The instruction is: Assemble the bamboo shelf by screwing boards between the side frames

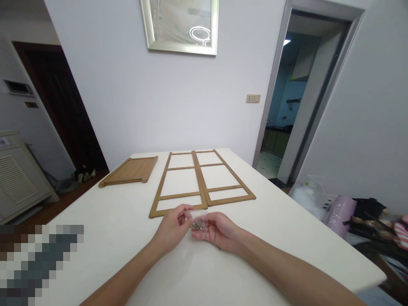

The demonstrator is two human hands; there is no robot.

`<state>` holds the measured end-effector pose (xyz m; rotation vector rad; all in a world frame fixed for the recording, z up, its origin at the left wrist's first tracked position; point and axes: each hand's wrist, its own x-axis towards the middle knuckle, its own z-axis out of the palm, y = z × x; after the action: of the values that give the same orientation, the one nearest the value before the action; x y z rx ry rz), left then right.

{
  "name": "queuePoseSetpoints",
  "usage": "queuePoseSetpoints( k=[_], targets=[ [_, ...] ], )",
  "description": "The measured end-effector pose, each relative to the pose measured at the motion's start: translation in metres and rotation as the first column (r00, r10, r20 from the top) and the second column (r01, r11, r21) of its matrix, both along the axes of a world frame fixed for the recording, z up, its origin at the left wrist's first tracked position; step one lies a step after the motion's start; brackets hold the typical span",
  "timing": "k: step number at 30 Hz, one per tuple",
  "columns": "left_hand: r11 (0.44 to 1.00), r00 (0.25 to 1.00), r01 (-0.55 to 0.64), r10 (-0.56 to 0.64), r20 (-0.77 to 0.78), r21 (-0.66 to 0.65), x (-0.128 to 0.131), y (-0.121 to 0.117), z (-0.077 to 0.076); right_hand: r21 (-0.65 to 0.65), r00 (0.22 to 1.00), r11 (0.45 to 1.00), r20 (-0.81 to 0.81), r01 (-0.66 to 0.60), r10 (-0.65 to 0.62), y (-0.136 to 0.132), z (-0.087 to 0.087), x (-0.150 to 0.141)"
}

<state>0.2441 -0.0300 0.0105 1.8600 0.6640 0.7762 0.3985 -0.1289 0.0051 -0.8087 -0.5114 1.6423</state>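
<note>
Both my hands meet over the near middle of the white table point(121, 229). My left hand point(174, 227) pinches the top of a small clear plastic bag of metal screws point(198, 224). My right hand point(218, 231) cups the same bag from below, fingers curled round it. Just beyond my hands lie two wooden ladder-shaped side frames point(200, 180), side by side and flat on the table. A stack of flat wooden shelf boards point(130, 171) lies at the far left of the table.
A mirror point(181, 25) hangs on the wall behind the table. An open doorway point(296, 106) is at the right, a dark door point(60, 106) at the left. Bags and clutter point(357, 212) sit right of the table. A white cabinet point(19, 178) stands at the left.
</note>
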Motion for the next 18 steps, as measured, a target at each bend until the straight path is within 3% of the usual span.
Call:
queuePoseSetpoints(
  k=[3,8,12,18],
  targets=[
    [0.999,1.000,0.004,-0.005,-0.009,-0.036,0.0003,0.0005,-0.0005,0.026,1.000,0.999,0.015,-0.023,0.023,-0.0010,0.0018,-0.0006],
    [0.981,0.994,0.028,-0.007,0.110,-0.190,0.0021,-0.0001,0.0021,0.068,0.998,0.998,0.068,-0.008,0.003,-0.0015,0.0042,0.0002],
    [0.981,0.994,0.031,-0.010,0.112,-0.193,0.0027,0.0003,0.0017,0.069,0.995,0.996,0.067,0.064,-0.069,-0.0005,0.0029,0.0013],
    [0.953,0.988,0.141,-0.120,0.094,-0.270,0.0011,0.0012,0.0012,0.055,0.995,0.995,0.053,0.082,-0.084,-0.0001,0.0016,0.0002]
  ],
)
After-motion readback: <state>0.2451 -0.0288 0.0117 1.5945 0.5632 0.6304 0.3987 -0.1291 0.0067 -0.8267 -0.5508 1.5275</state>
